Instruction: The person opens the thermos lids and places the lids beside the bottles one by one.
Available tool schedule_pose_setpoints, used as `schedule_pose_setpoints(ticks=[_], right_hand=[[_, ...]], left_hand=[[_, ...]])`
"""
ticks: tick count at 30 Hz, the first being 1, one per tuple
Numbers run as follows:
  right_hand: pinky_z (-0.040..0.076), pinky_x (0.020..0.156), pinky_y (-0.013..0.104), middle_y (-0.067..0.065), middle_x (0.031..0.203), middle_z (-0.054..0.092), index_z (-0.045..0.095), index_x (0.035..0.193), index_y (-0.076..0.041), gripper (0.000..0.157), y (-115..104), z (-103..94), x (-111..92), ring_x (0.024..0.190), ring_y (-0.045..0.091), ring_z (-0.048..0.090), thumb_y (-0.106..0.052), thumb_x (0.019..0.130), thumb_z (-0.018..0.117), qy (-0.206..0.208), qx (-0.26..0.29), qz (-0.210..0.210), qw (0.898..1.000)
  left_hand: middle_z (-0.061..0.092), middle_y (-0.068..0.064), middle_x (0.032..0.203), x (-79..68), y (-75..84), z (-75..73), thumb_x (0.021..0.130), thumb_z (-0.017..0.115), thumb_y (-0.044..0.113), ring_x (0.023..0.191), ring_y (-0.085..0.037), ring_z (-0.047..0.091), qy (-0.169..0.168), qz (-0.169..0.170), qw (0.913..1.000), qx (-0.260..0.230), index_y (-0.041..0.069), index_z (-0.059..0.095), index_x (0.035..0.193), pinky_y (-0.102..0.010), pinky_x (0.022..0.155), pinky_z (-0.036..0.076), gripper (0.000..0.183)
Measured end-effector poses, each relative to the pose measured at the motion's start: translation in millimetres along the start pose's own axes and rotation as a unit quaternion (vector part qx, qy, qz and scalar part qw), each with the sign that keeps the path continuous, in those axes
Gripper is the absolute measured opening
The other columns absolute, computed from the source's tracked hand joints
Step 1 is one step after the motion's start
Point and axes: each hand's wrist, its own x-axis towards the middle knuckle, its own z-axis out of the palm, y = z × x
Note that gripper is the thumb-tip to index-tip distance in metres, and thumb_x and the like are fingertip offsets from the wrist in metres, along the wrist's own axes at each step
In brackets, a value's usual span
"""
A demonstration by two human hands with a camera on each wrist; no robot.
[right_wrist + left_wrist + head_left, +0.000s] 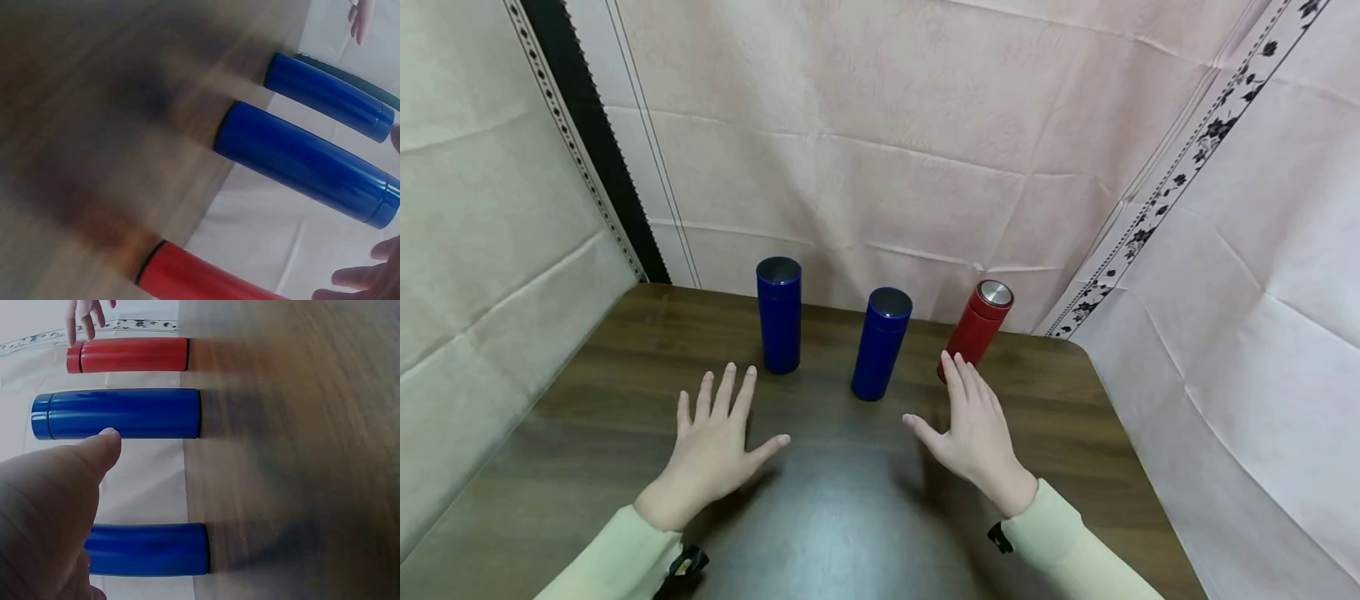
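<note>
Three thermos flasks stand upright in a row toward the back of a wooden table (647,358). The left blue flask (779,321) and the middle blue flask (880,346) have dark tops; the red flask (976,329) on the right has a silver top. My left hand (711,454) is held over the table with fingers spread, in front and left of the left blue flask, holding nothing. My right hand (977,433) is also held out with straight fingers, its fingertips overlapping the red flask's base in the head view. Whether they touch it I cannot tell; the left wrist view suggests a gap.
A pale pink cloth (887,167) hangs behind the table. White cloth (1247,275) with a black floral border covers the right side, and another pale cloth (482,250) the left. Dark bands (688,560) sit on both wrists.
</note>
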Motion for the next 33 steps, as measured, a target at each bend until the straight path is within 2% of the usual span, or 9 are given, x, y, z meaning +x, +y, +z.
schedule_pose_setpoints(ticks=[7, 10, 14, 17, 19, 25, 29, 33], right_hand=[[0.032, 0.106, 0.054, 0.001, 0.155, 0.03, 0.018, 0.155, -0.022, 0.097, -12.5, -9.5, 11.9, 0.138, 0.025, 0.033, -0.071, 0.08, 0.055, 0.063, 0.039, -0.047, 0.996], [0.032, 0.107, 0.052, -0.001, 0.154, 0.03, 0.019, 0.155, -0.021, 0.097, -22.2, -15.5, 21.0, 0.137, 0.023, 0.034, -0.068, 0.08, 0.059, 0.09, 0.056, -0.066, 0.992], [0.033, 0.107, 0.048, -0.001, 0.153, 0.032, 0.018, 0.155, -0.022, 0.096, -38.6, -25.5, 39.9, 0.135, 0.021, 0.037, -0.065, 0.081, 0.061, 0.116, 0.087, -0.086, 0.986], [0.033, 0.106, 0.047, -0.001, 0.152, 0.035, 0.017, 0.155, -0.023, 0.095, -51.3, -30.9, 54.3, 0.133, 0.02, 0.039, -0.064, 0.082, 0.061, 0.124, 0.114, -0.094, 0.981], [0.034, 0.106, 0.046, -0.001, 0.153, 0.035, 0.018, 0.155, -0.023, 0.094, -59.3, -32.8, 62.2, 0.132, 0.019, 0.039, -0.063, 0.082, 0.061, 0.128, 0.131, -0.099, 0.978], [0.034, 0.107, 0.043, -0.001, 0.151, 0.037, 0.026, 0.152, -0.016, 0.093, -80.1, -35.4, 79.2, 0.132, 0.019, 0.04, -0.058, 0.081, 0.066, 0.154, 0.166, -0.135, 0.965], [0.035, 0.107, 0.039, 0.005, 0.145, 0.044, 0.03, 0.15, -0.01, 0.092, -91.4, -33.1, 87.5, 0.128, 0.022, 0.044, -0.053, 0.08, 0.071, 0.174, 0.165, -0.179, 0.954], [0.035, 0.108, 0.037, 0.008, 0.144, 0.045, 0.03, 0.15, -0.007, 0.092, -102.9, -27.8, 93.3, 0.129, 0.024, 0.044, -0.048, 0.08, 0.073, 0.183, 0.167, -0.213, 0.945]], left_hand=[[-0.003, -0.018, 0.16, 6.6, -3.4, -2.2, 0.083, 0.046, 0.077, 0.141, -0.049, -0.002, -0.016, 0.002, 0.9991, -0.039, 0.018, -0.004, 0.156, -0.07, 0.105, -0.005, 0.106], [0.0, -0.018, 0.16, 11.9, -6.0, -1.7, 0.083, 0.049, 0.075, 0.142, -0.048, 0.0, -0.012, 0.003, 0.9982, -0.058, 0.017, -0.004, 0.156, -0.069, 0.106, -0.004, 0.107], [0.015, -0.017, 0.158, 22.1, -9.8, -3.6, 0.083, 0.057, 0.07, 0.142, -0.045, 0.015, 0.037, 0.012, 0.9942, -0.1, 0.015, 0.008, 0.156, -0.067, 0.108, 0.011, 0.104], [0.027, -0.015, 0.155, 29.3, -11.7, -6.9, 0.082, 0.062, 0.066, 0.138, -0.042, 0.028, 0.079, 0.01, 0.9865, -0.143, 0.017, 0.016, 0.156, -0.064, 0.105, 0.026, 0.1], [0.03, -0.014, 0.154, 33.0, -12.1, -9.4, 0.081, 0.064, 0.064, 0.136, -0.04, 0.033, 0.099, 0.001, 0.9802, -0.172, 0.019, 0.018, 0.155, -0.063, 0.102, 0.031, 0.098], [0.031, -0.015, 0.153, 43.1, -13.3, -13.5, 0.08, 0.069, 0.06, 0.135, -0.041, 0.035, 0.135, -0.017, 0.9684, -0.209, 0.021, 0.018, 0.155, -0.063, 0.1, 0.035, 0.099], [0.031, -0.015, 0.153, 50.3, -17.5, -12.3, 0.078, 0.07, 0.061, 0.135, -0.04, 0.035, 0.14, -0.027, 0.9644, -0.223, 0.021, 0.019, 0.155, -0.064, 0.098, 0.035, 0.1], [0.032, -0.013, 0.153, 58.3, -20.9, -10.9, 0.078, 0.07, 0.061, 0.136, -0.037, 0.035, 0.141, -0.039, 0.9591, -0.242, 0.021, 0.02, 0.155, -0.063, 0.1, 0.034, 0.101]])
